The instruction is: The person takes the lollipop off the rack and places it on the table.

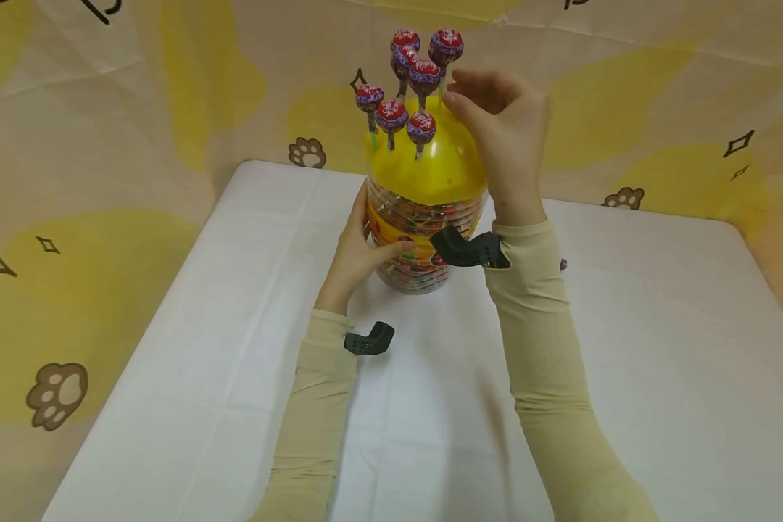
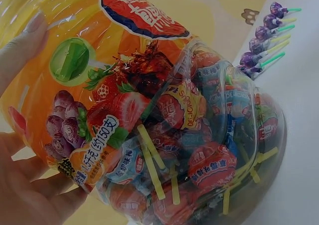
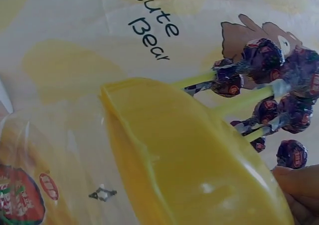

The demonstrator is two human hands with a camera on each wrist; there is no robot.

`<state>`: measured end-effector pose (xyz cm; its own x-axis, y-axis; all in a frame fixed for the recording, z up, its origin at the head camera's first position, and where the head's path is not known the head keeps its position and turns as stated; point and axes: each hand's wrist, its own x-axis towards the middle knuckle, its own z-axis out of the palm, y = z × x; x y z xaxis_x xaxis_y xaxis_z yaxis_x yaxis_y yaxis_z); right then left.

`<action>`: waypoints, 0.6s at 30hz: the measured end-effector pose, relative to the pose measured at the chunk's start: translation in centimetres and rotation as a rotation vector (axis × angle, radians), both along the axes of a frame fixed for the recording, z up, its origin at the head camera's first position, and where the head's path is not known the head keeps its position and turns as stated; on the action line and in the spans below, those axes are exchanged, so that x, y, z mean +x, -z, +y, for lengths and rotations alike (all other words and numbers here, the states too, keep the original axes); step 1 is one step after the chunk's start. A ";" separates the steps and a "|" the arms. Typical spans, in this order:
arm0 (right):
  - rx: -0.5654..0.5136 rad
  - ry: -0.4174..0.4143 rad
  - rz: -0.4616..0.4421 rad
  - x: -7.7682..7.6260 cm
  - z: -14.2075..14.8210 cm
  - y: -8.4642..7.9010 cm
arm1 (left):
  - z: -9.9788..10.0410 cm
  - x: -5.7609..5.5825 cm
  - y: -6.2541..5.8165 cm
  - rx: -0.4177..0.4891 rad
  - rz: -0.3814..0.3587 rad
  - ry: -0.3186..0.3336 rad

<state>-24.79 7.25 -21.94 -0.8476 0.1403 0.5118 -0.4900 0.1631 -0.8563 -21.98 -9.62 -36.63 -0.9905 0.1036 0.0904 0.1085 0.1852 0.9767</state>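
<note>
A big clear jar (image 1: 412, 279) full of wrapped lollipops stands on the white table under a domed yellow lid (image 1: 424, 174). Several purple-wrapped lollipops (image 1: 391, 114) stand up from the lid on their sticks. My left hand (image 1: 368, 250) grips the jar's side, thumb across the orange label (image 2: 75, 98). Up at the lid's back right, my right hand (image 1: 505, 119) has thumb and fingertips at the stick of the rearmost right lollipop (image 1: 446, 47), apparently pinching it. In the right wrist view, the fingers (image 3: 301, 182) hide that stick.
A row of purple lollipops (image 2: 265, 34) with green and yellow sticks lies on the table beside the jar. My right sleeve (image 1: 538, 319) mostly covers them in the head view. A patterned yellow and cream cloth (image 1: 189, 87) hangs behind the table (image 1: 248, 341).
</note>
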 end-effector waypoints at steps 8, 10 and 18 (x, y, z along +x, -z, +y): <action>0.039 0.025 0.013 -0.5 -0.7 -0.1 | 0.1 0.0 0.0 -0.005 -0.004 -0.001; 0.049 0.030 0.009 -0.7 -0.8 -0.1 | 0.1 0.0 -0.1 -0.007 -0.006 -0.001; 0.068 0.037 0.008 -1.0 -1.1 -0.3 | 0.0 0.1 -0.1 -0.013 0.000 0.000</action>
<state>-25.81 6.15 -21.66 -0.8382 0.1364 0.5280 -0.4894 0.2387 -0.8387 -21.90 -9.61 -36.55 -0.9904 0.1052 0.0893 0.1088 0.1977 0.9742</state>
